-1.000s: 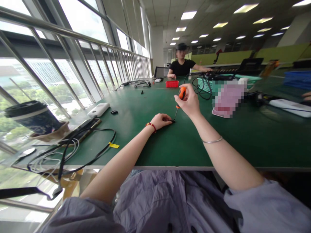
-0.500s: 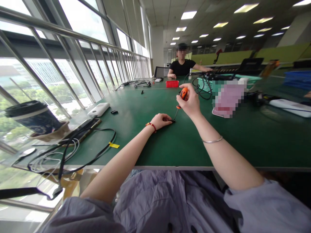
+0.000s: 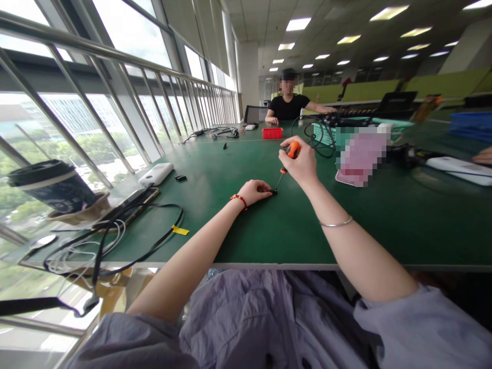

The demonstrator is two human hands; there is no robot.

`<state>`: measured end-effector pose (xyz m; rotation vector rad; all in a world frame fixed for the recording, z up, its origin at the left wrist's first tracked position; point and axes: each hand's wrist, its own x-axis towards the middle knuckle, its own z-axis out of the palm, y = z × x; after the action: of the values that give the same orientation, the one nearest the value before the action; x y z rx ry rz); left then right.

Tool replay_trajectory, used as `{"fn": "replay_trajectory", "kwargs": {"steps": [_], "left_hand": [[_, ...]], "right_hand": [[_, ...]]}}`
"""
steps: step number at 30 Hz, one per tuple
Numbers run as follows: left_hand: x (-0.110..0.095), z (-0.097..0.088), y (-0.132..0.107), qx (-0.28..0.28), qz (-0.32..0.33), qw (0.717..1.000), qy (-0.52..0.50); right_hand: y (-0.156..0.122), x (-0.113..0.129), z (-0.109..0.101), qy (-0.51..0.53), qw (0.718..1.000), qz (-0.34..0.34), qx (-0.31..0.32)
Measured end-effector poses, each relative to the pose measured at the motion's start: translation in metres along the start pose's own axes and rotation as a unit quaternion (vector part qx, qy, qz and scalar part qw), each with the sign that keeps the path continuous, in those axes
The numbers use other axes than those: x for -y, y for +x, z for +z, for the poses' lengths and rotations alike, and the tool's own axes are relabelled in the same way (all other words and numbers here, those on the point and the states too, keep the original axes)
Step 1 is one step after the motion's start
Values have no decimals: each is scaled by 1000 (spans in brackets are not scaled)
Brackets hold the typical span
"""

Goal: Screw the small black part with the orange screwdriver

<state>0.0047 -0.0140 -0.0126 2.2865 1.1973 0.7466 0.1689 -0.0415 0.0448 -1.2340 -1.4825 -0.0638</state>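
Screwdriver (image 3: 294, 149) grasped in the right hand (image 3: 303, 163) reaches the small black part (image 3: 273, 191), which the left hand (image 3: 255, 192) pins at its three o'clock; work looks unfinished, the remainder unclear.

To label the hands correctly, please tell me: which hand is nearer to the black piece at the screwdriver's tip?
Left. The left hand holds the black piece; the right hand is higher, to its right, gripping the screwdriver.

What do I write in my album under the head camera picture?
Left hand holds a small black part; right hand holds an orange screwdriver to it.
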Motion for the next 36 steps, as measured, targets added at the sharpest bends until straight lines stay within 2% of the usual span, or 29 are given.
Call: {"fn": "replay_trajectory", "kwargs": {"steps": [5,9,12,23,29,36], "left_hand": [[1,0,0,-3,1,1000,2],[1,0,0,-6,-1,1000,1],[1,0,0,-7,-4,1000,1],[1,0,0,-2,-2,1000,-1],[2,0,0,-3,2,1000,0],[2,1,0,-5,-4,1000,0]], "right_hand": [[-1,-2,0,2,1000,-18,-18],[1,-4,2,-22,999,20,-45],[2,-5,3,-8,999,28,-32],[0,-2,1,32,999,-27,18],[-1,1,0,-20,1000,-12,-12],[2,-4,4,25,999,-24,3]]}}
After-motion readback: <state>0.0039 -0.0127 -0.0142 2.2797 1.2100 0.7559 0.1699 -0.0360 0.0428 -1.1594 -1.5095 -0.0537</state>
